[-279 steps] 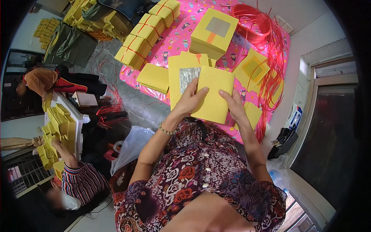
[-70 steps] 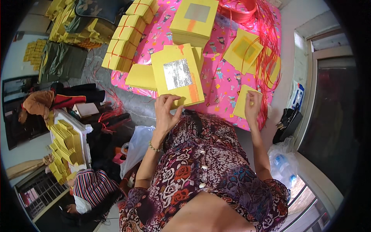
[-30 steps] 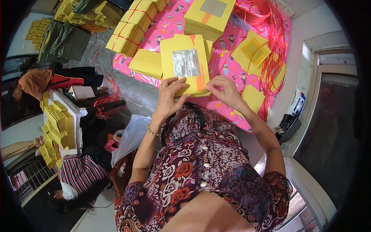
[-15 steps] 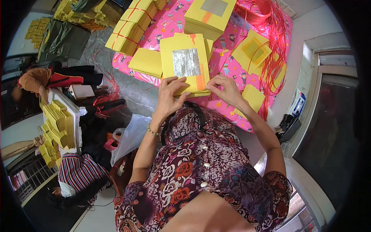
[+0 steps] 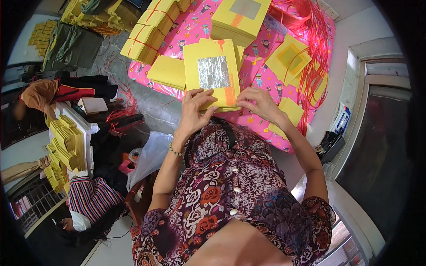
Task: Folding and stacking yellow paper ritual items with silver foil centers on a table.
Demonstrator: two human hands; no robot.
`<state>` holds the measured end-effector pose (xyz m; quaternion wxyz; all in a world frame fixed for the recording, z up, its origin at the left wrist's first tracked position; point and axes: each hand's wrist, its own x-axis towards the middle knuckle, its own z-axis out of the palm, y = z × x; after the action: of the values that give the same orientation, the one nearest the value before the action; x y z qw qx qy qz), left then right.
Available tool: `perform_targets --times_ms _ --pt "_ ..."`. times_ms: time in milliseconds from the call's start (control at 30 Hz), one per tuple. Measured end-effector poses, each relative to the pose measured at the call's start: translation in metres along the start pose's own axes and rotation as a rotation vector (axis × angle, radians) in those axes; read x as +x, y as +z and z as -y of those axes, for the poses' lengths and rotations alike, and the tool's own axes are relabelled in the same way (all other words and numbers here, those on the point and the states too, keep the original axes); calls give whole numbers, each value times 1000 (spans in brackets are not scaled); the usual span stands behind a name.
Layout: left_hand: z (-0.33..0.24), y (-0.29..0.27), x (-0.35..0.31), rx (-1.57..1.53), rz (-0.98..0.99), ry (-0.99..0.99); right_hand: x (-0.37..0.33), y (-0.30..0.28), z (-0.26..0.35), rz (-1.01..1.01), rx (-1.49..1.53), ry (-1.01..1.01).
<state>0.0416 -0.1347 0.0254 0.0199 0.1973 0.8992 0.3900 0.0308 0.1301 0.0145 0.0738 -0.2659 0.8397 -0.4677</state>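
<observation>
Both hands work the near edge of a stack of yellow paper sheets [image 5: 213, 73] whose top sheet carries a silver foil square [image 5: 213, 72] and an orange stripe. The left hand [image 5: 195, 108] lies with fingers spread and curled over the stack's near corner, pressing rather than clasping. The right hand [image 5: 262, 103] pinches the near right edge, fingertips bent onto the paper.

The stack sits straight ahead of the two hands on a pink patterned cloth [image 5: 255, 77]. My worry is that the thin sheets could fan out or slide if the left hand's pressure eases while the right tugs at the edge, and the loose red strings [image 5: 317, 48] beyond the right hand could snag a corner.

Counting: one foil-topped stack under the hands; a second, taller one [image 5: 239, 17] farther ahead; one plain yellow pile [image 5: 167, 71] beyond the left hand; about three smaller yellow piles past the right hand; several string-tied bundles [image 5: 144, 37] to the far left.
</observation>
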Motion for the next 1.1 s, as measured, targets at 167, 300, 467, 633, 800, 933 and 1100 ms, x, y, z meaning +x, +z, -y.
perform_targets --times_ms 167,300,467,633,800,933,1100 --pt "0 -3 1 23 1 22 3 1 6 -15 -219 -124" --pt "-10 -7 5 118 5 89 11 -6 18 -72 -313 -159" --pt "-13 1 10 273 17 85 21 -15 37 -123 -294 -156" --pt "-18 -6 16 178 -248 97 29 -7 28 -458 282 128" --pt "-24 -32 12 24 -618 166 39 7 -3 -433 495 251" --pt "-12 -25 -4 -319 -714 22 61 14 -4 -480 620 142" --pt "-3 -18 -6 -746 -593 -56 67 10 10 -395 724 41"
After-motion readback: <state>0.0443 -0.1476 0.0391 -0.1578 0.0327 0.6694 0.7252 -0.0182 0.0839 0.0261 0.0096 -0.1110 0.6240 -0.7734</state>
